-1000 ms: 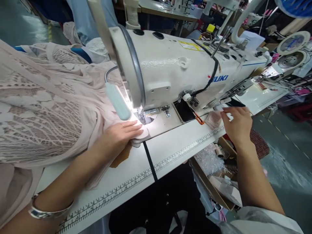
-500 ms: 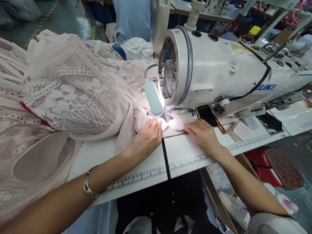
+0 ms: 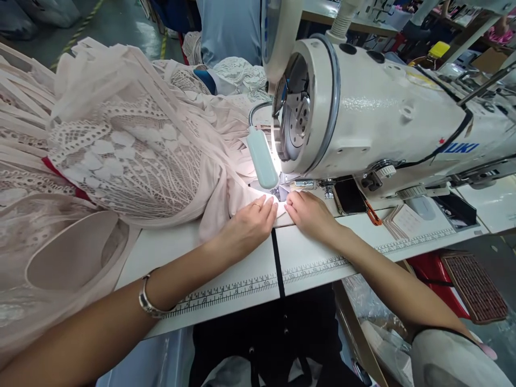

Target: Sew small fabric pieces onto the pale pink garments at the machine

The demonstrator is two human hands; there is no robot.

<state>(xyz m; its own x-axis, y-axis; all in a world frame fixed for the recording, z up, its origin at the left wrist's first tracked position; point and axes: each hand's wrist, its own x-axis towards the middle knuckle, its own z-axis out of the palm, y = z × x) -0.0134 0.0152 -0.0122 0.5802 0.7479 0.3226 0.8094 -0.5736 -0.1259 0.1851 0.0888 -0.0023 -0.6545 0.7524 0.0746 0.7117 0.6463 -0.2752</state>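
A white sewing machine (image 3: 363, 107) stands over the table, and its small lamp (image 3: 263, 158) lights the needle area. Just in front of the presser foot (image 3: 278, 193), my left hand (image 3: 253, 220) pinches the edge of pale pink fabric (image 3: 215, 207). My right hand (image 3: 308, 212) is closed on the same fabric's right end, close to the left fingertips; its fingers hide most of that end. From the left hand the fabric runs into a large heap of pale pink lace garments (image 3: 137, 150) on the left.
A ruler strip (image 3: 226, 294) runs along the table's front edge. Right of my hands lie a dark phone-like slab (image 3: 350, 196), an orange-handled cutter (image 3: 373, 214) and stacked paper patterns (image 3: 403, 220). A moulded cup (image 3: 72, 250) hangs at the left. A red stool (image 3: 437, 279) stands below.
My right hand has moved left, bringing its end of the fabric close to my left hand. The left hand stays by the presser foot. The view has shifted slightly.
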